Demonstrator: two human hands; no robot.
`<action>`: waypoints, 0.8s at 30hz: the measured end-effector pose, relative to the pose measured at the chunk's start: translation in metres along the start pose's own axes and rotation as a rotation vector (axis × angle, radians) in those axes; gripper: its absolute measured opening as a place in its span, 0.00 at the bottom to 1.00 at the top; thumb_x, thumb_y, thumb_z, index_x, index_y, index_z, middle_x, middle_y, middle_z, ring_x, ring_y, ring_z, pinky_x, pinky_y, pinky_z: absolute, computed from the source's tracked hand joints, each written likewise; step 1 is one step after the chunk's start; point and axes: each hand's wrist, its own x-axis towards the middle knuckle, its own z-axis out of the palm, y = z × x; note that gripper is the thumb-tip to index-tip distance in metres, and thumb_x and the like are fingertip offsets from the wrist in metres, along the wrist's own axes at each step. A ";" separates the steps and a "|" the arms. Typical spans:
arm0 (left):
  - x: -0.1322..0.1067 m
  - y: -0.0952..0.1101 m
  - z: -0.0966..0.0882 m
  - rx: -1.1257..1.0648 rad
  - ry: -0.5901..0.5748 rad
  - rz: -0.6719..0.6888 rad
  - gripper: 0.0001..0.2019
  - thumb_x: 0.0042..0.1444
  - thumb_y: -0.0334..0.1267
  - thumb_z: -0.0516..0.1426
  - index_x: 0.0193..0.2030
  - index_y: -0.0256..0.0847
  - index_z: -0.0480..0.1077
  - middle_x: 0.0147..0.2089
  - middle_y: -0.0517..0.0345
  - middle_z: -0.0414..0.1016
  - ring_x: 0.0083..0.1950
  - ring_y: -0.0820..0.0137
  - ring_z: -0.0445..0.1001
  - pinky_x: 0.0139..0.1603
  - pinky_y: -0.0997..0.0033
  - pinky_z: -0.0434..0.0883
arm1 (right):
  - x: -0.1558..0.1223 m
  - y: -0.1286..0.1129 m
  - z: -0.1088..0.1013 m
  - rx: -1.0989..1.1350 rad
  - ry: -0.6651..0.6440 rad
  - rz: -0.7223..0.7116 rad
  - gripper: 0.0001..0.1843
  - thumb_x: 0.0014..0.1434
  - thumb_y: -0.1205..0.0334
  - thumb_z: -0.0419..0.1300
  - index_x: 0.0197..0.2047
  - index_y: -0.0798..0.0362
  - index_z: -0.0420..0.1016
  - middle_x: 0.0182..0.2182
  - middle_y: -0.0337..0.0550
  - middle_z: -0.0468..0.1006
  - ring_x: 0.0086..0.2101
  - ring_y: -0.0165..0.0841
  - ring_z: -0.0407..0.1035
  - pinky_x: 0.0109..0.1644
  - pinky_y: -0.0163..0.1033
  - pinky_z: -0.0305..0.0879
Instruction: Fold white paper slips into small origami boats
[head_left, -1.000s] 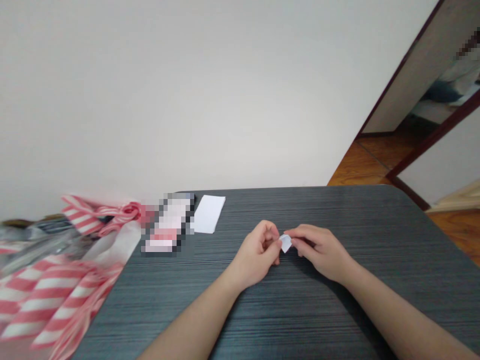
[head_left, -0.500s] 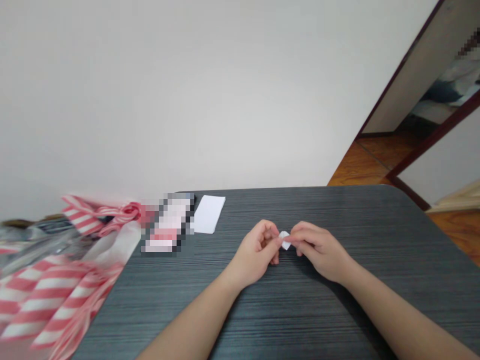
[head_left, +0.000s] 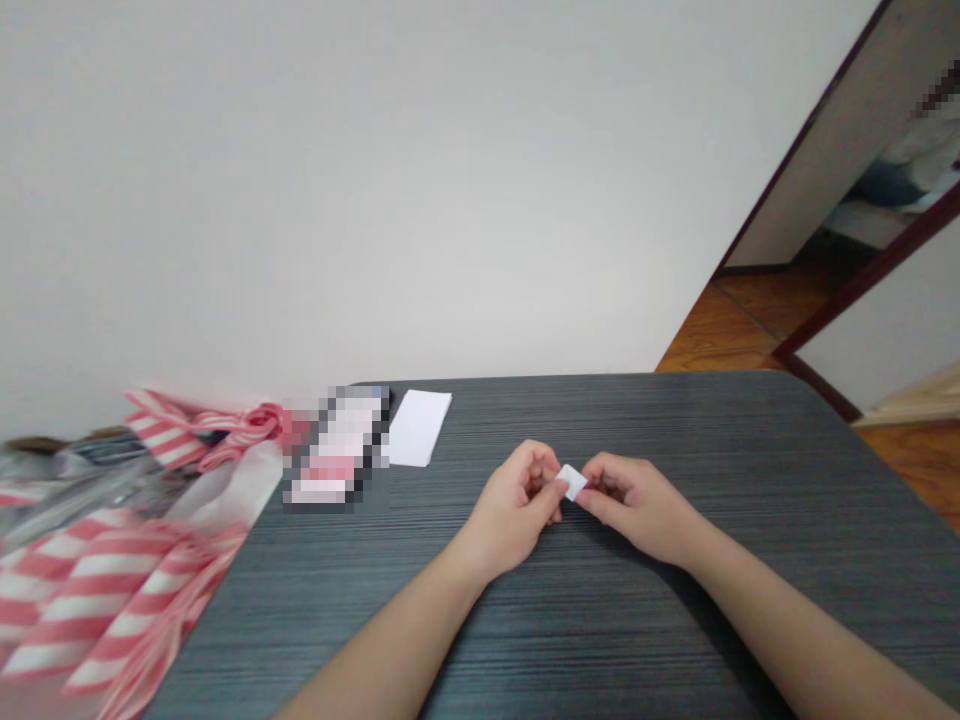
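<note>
White paper (head_left: 571, 482), grey streaked tabletop (head_left: 675, 640), pink-striped bag (head_left: 97, 590)

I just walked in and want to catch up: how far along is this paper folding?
Done: a small white paper piece already looks folded. In hand: the left hand and right hand pinch it between their fingertips. Left: a flat white paper slip lies unfolded on the dark grey table; whether it awaits folding, I cannot tell.

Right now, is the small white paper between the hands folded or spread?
Probably folded: a small white paper square held between left hand and right hand; creases too small to confirm.
</note>
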 end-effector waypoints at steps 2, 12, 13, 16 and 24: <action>0.000 -0.003 -0.001 0.038 -0.001 0.022 0.08 0.60 0.37 0.58 0.42 0.41 0.62 0.27 0.67 0.67 0.26 0.77 0.68 0.30 0.77 0.64 | 0.000 -0.001 0.000 -0.022 0.001 -0.007 0.06 0.61 0.61 0.60 0.32 0.53 0.72 0.23 0.35 0.70 0.24 0.28 0.63 0.27 0.32 0.58; 0.002 0.001 -0.003 0.299 0.016 0.020 0.11 0.61 0.43 0.56 0.33 0.38 0.72 0.28 0.59 0.74 0.29 0.72 0.70 0.32 0.74 0.66 | 0.000 -0.001 -0.002 -0.047 0.023 0.025 0.09 0.64 0.60 0.58 0.32 0.52 0.70 0.20 0.34 0.69 0.22 0.28 0.62 0.26 0.33 0.56; 0.001 0.002 -0.003 0.318 0.007 0.023 0.12 0.62 0.43 0.56 0.32 0.38 0.72 0.29 0.58 0.74 0.29 0.72 0.70 0.32 0.74 0.66 | -0.001 -0.001 -0.002 -0.036 0.018 0.030 0.09 0.64 0.60 0.57 0.32 0.52 0.70 0.20 0.34 0.69 0.22 0.28 0.62 0.26 0.33 0.56; -0.001 0.002 -0.004 0.363 0.002 0.033 0.13 0.63 0.43 0.54 0.31 0.38 0.72 0.28 0.58 0.74 0.29 0.73 0.70 0.32 0.75 0.66 | -0.001 -0.005 -0.002 0.002 -0.001 0.017 0.08 0.64 0.61 0.57 0.33 0.53 0.71 0.22 0.34 0.70 0.23 0.28 0.63 0.28 0.33 0.58; -0.003 0.003 -0.004 0.402 -0.024 0.051 0.14 0.64 0.42 0.54 0.30 0.38 0.71 0.28 0.59 0.75 0.28 0.74 0.70 0.30 0.76 0.65 | 0.000 -0.009 -0.003 -0.060 -0.048 0.009 0.11 0.64 0.61 0.58 0.30 0.54 0.73 0.21 0.35 0.71 0.23 0.28 0.64 0.28 0.33 0.58</action>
